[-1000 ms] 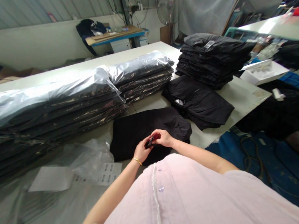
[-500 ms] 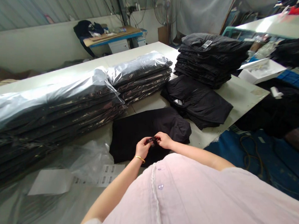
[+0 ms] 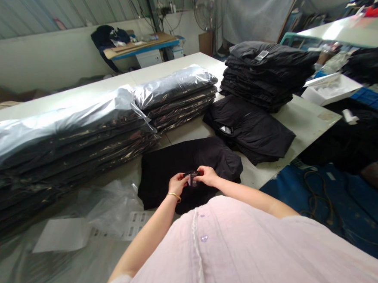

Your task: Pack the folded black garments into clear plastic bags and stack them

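Note:
A folded black garment lies on the table right in front of me. Over it, a small dark garment label with pale markings stretches between my hands. My left hand, with a gold bangle at the wrist, pinches the label's left side. On the other side, my right hand is closed on its right part. How the label joins the garment cannot be made out. Behind it to the right lies another folded black garment with a white tag.
Plastic-bagged black garments are stacked at left and in the middle. A tall pile of black garments stands at the back right. Clear plastic bags, a white paper and a barcode sticker sheet lie at the near left.
The label between my hands has been spread and turned, so its pale markings now show. My hands are slightly farther apart; the piles stay as they were.

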The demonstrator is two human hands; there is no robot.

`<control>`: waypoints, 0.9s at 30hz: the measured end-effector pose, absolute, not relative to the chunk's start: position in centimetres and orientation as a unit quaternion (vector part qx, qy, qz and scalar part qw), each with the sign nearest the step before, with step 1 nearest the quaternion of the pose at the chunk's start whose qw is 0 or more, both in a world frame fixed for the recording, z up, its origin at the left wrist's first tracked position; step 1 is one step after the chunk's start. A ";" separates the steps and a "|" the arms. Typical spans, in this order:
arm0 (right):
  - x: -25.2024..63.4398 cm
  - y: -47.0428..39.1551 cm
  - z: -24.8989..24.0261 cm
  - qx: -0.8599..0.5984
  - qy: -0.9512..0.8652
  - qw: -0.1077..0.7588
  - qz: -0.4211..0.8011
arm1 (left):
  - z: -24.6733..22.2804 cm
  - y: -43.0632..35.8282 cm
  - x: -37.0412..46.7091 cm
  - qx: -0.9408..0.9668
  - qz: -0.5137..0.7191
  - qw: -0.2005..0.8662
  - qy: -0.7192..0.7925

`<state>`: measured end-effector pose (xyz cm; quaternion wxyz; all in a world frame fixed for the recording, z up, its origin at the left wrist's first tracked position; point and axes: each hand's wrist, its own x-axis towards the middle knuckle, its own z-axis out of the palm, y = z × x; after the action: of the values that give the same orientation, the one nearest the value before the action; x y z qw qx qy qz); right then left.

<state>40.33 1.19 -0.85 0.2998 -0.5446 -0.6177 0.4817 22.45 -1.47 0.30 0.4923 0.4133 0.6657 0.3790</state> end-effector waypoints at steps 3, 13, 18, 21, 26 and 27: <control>40.8 1.7 -1.1 -0.511 -0.601 0.294 0.540 | 0.0 -1.6 21.7 0.395 0.388 0.513 0.656; 43.0 0.6 2.4 -0.529 -0.782 0.203 0.260 | 1.3 -2.9 19.7 0.639 0.315 0.201 0.673; 45.7 2.3 2.6 -0.500 -0.840 0.166 0.130 | 1.5 -3.8 17.2 0.692 0.130 0.059 0.707; 47.5 3.2 1.0 -0.525 -0.840 0.099 0.091 | 0.0 -4.4 16.2 0.677 0.047 0.052 0.733; 47.9 3.7 -1.8 -0.535 -0.839 0.040 0.089 | -1.7 -3.8 15.7 0.676 0.003 0.066 0.734; 47.7 3.9 -2.0 -0.535 -0.839 0.036 0.089 | -1.5 -3.3 15.6 0.678 0.001 0.072 0.732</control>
<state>47.71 3.89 -2.05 0.0359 -0.5351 -0.8393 0.0895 15.59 -3.35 -1.55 0.0723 0.6780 0.7315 0.0012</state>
